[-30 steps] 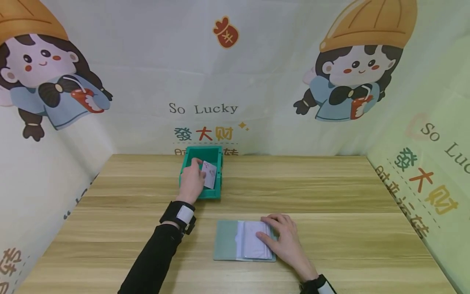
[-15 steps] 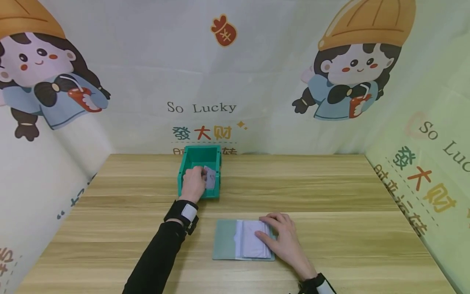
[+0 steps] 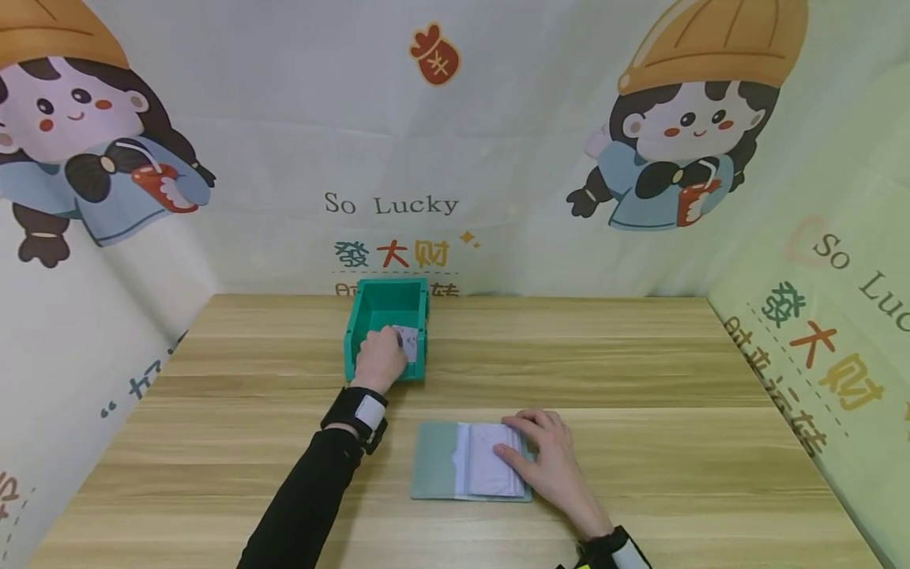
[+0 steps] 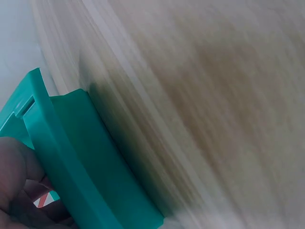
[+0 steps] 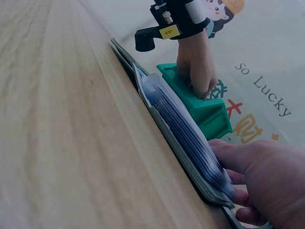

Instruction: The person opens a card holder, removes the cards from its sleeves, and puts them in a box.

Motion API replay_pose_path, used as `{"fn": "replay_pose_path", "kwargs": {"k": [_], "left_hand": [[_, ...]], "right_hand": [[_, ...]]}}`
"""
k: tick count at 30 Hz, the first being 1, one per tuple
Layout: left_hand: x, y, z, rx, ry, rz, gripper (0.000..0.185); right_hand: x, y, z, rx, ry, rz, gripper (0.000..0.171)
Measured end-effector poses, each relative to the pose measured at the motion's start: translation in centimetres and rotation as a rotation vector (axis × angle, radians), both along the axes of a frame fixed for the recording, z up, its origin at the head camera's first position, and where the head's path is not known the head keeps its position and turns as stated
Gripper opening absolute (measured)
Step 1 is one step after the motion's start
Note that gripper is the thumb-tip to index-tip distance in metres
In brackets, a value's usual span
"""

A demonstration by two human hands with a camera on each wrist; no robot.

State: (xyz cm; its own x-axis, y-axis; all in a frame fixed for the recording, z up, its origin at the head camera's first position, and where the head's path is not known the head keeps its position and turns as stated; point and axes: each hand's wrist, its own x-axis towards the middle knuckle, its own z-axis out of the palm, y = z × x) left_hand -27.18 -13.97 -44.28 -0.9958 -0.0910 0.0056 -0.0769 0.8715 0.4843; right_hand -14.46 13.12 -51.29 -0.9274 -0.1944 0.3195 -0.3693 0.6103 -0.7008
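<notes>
A green plastic bin [image 3: 377, 304] stands at the back of the wooden table. My left hand [image 3: 380, 359] reaches over its front wall and pinches a white card [image 3: 407, 341] low inside it. The left wrist view shows the bin's wall [image 4: 81, 157] close up, my fingers [image 4: 16, 176] and a corner of the card [image 4: 43, 200]. Nearer me lies an open pale-green card holder [image 3: 437, 470] with clear sleeves [image 3: 490, 470]. My right hand [image 3: 547, 466] rests flat on its right page; in the right wrist view the fingers [image 5: 257, 174] press the stacked sleeves [image 5: 186, 129].
The table [image 3: 640, 379] is walled by printed cloth panels at the back [image 3: 455, 142], left [image 3: 85, 300] and right [image 3: 817, 316]. Bare wood lies to the right of the bin and holder. A black wrist strap [image 3: 353, 415] sits on my left arm.
My left hand has lowered the white card deeper into the green bin; it showed above the rim a second ago. The right hand has stayed on the card holder.
</notes>
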Motion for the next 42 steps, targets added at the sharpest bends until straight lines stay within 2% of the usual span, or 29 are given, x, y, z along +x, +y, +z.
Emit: {"fn": "replay_pose_path", "kwargs": {"k": [7,9,11,14,18,21,23,25,29,32,36,42], "left_hand": [[0.4,0.2,-0.6,-0.009,-0.010,-0.010,0.019],[0.6,0.2,-0.8,-0.024,0.025,-0.026,0.022],[1.1,0.2,-0.8,-0.030,0.102,-0.052,0.023],[2.7,0.4,-0.7,0.004,0.222,-0.072,0.025],[5.7,1.2,-0.6,0.127,0.378,-0.101,0.026],[8.2,2.0,-0.8,0.225,0.399,-0.170,0.022],[9.7,2.6,-0.9,0.282,0.354,-0.230,0.020],[10.9,3.1,-1.0,0.332,0.261,-0.289,0.018],[12.2,3.7,-1.1,0.385,0.102,-0.378,0.016],[12.6,3.7,-1.3,0.412,0.001,-0.413,0.020],[12.7,3.4,-1.6,0.456,-0.089,-0.443,0.024],[12.8,3.5,-2.2,0.500,-0.136,-0.461,0.021]], "right_hand": [[0.0,0.1,-0.2,0.006,-0.022,-0.004,0.035],[0.0,0.1,-0.2,0.006,-0.028,-0.004,0.035],[0.1,0.1,-0.2,0.006,-0.033,-0.003,0.035],[0.1,0.0,-0.2,0.012,-0.035,-0.002,0.035],[0.2,-0.1,-0.1,0.025,-0.023,0.001,0.034],[0.2,-0.1,-0.1,0.029,-0.017,0.001,0.032],[0.2,-0.2,-0.1,0.029,-0.015,0.000,0.031],[0.1,-0.2,0.0,0.034,-0.016,-0.004,0.030],[-0.3,-0.3,0.1,0.042,-0.010,-0.011,0.029],[-0.3,-0.3,0.1,0.041,0.004,-0.011,0.028],[-0.3,-0.4,0.1,0.005,0.008,-0.020,0.026],[-0.4,-0.4,-0.3,-0.098,0.042,-0.036,0.010]]}}
